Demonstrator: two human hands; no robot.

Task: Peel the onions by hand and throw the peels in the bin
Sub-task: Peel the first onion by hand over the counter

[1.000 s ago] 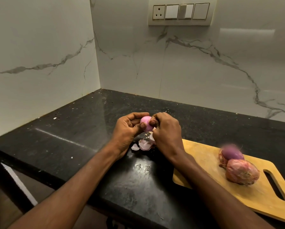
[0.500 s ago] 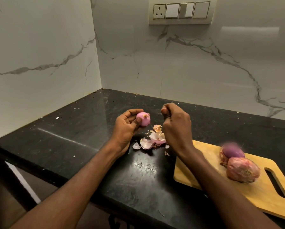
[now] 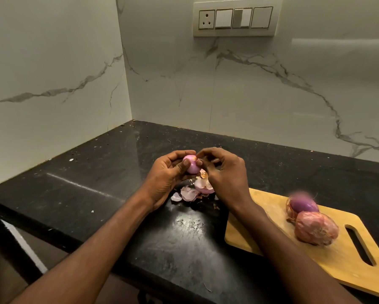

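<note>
Left hand (image 3: 166,178) cupped small onion (image 3: 191,165) above peels (image 3: 195,190); right hand (image 3: 223,174) pinched its tip. Slick, firm; likely best pinched at ends.

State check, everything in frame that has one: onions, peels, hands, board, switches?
small onion: mostly peeled, held
left hand: grips small onion
right hand: picks at small onion
peels: loose on counter
purple onion: partly peeled, on cutting board
brown onion: unpeeled
switch panel: positions unclear
</note>
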